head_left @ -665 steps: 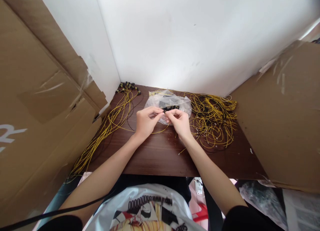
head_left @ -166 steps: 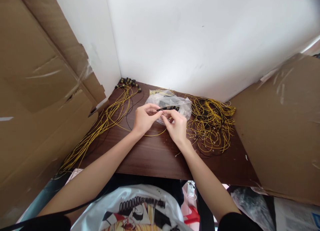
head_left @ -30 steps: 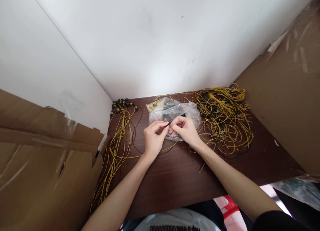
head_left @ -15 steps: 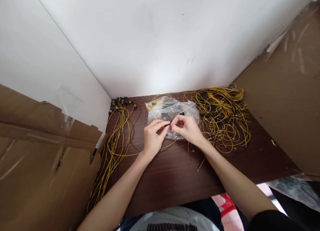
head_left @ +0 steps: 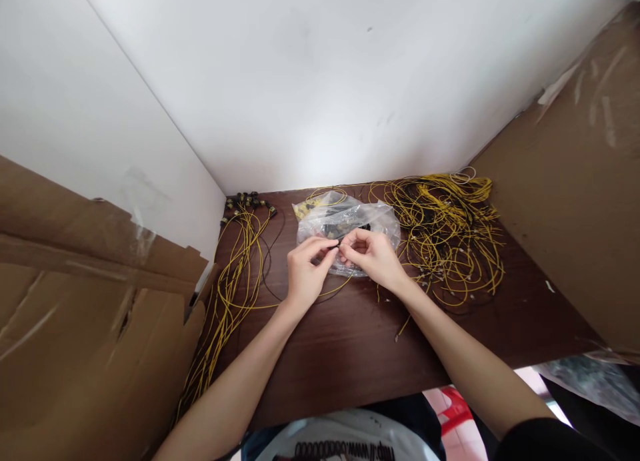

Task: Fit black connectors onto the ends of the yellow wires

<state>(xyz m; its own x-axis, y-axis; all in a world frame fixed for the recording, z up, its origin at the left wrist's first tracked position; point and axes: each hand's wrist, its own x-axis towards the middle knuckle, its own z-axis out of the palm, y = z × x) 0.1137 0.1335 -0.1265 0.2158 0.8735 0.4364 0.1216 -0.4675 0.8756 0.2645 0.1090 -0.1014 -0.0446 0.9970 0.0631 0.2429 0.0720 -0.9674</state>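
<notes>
Over the table's middle, my left hand (head_left: 307,268) pinches a small black connector (head_left: 337,246) between thumb and fingertips. My right hand (head_left: 377,260) is closed in a pinch right beside it, fingertips meeting the connector. A yellow wire (head_left: 336,290) passes below my left hand and curves up toward my right fingertips, which seem to hold its end; the exact grip is hidden. Just behind both hands lies a clear plastic bag (head_left: 383,216) with small dark and yellow parts inside.
Yellow wires with black connectors (head_left: 245,211) spread along the left side of the brown table (head_left: 345,354). On the right lies a tangled heap of yellow and black wires (head_left: 445,234). Cardboard (head_left: 75,314) stands at the left, more cardboard (head_left: 565,181) at the right, and a white wall behind.
Both hands keep their pinch at almost the same spot, with only slight finger movement. The view has shifted a little.
</notes>
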